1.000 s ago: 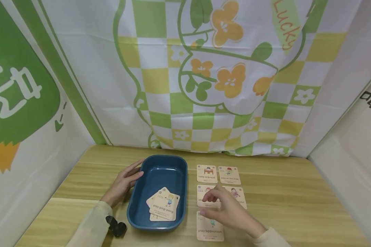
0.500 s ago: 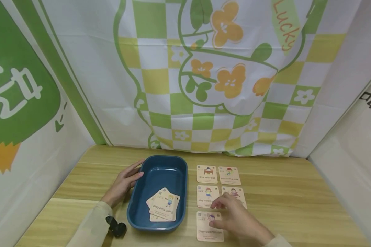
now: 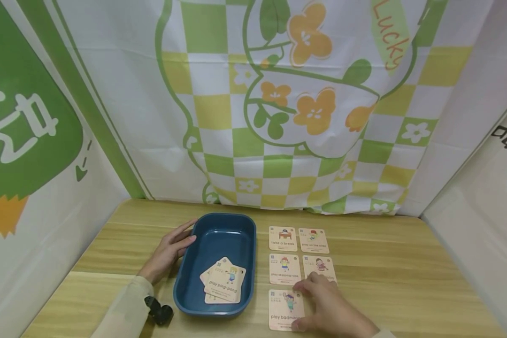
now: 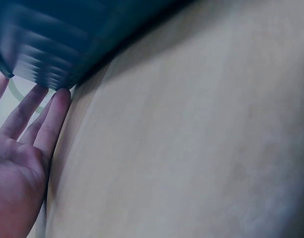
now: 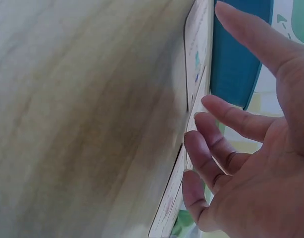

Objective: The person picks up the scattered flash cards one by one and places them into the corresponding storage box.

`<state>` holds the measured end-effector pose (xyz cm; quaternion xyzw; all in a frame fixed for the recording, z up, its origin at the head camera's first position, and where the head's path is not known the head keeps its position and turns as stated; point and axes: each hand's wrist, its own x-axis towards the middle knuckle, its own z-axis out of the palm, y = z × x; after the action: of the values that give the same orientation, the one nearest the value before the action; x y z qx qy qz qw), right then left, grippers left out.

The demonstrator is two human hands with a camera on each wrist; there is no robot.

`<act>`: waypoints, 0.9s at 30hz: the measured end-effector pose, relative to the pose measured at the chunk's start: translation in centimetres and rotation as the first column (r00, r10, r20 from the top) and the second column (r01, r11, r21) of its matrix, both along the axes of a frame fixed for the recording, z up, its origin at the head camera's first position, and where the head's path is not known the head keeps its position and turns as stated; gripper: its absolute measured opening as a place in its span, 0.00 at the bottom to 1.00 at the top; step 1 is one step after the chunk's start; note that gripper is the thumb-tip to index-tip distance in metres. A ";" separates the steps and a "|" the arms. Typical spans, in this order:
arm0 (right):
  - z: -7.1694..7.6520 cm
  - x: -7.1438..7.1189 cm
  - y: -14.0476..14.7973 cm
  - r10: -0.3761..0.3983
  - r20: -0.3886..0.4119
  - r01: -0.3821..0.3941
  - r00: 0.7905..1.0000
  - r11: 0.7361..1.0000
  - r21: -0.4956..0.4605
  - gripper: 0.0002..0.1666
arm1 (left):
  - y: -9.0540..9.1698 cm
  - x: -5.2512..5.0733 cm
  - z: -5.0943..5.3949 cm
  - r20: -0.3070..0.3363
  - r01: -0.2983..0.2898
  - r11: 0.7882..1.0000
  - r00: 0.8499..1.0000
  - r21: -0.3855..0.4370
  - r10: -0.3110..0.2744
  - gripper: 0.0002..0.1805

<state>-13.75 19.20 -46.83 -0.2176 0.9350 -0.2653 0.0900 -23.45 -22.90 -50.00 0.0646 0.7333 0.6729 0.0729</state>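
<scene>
My left hand point(image 3: 166, 253) rests against the left side of a deep blue tray point(image 3: 254, 263); its straight fingers point(image 4: 53, 114) touch the tray's outer wall in the left wrist view. Inside the tray lies a loose pile of picture cards, with the "play ping-pong" card point(image 3: 224, 284) on top. Over the right edge of the "play badminton" card point(image 3: 280, 303) hovers or rests my right hand point(image 3: 331, 305), its thumb and index finger spread apart. The "play skipping rope" card point(image 3: 284, 267) lies just above. Part of another card point(image 3: 319, 264) is covered by the right fingers.
The "take a break" card point(image 3: 282, 238) and "play on the slide" card point(image 3: 314, 239) form the back row on the wooden table point(image 3: 397, 272). A small black object point(image 3: 162, 313) is by the left sleeve. A patterned cloth point(image 3: 253, 155) hangs behind.
My right hand has moved down and slightly right, from over the skipping rope card to the badminton card's right edge. The left hand and tray stay put.
</scene>
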 end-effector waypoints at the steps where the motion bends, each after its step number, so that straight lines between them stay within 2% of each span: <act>1: -0.1 0.1 0.0 0.000 0.002 0.000 1.000 1.000 0.008 0.44 | 0.0 0.0 0.0 0.001 0.000 1.000 1.000 0.001 0.000 0.35; 7: -0.3 0.4 -0.1 -0.006 -0.014 0.007 1.000 0.999 0.034 0.49 | 0.1 0.0 0.0 -0.003 0.001 1.000 1.000 0.007 -0.001 0.35; 14: -0.5 0.2 -0.1 0.007 -0.061 -0.004 0.998 0.999 0.044 0.44 | 0.0 0.0 -0.1 -0.008 0.001 1.000 1.000 0.024 -0.001 0.35; 27: -0.5 -0.2 0.0 0.010 -0.033 -0.009 0.999 1.000 0.020 0.45 | 0.0 0.0 -0.1 0.006 -0.007 1.000 1.000 0.020 0.007 0.34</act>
<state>-13.95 19.16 -47.31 -0.2256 0.9378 -0.2521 0.0777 -23.46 -22.86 -50.08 0.0607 0.7266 0.6806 0.0721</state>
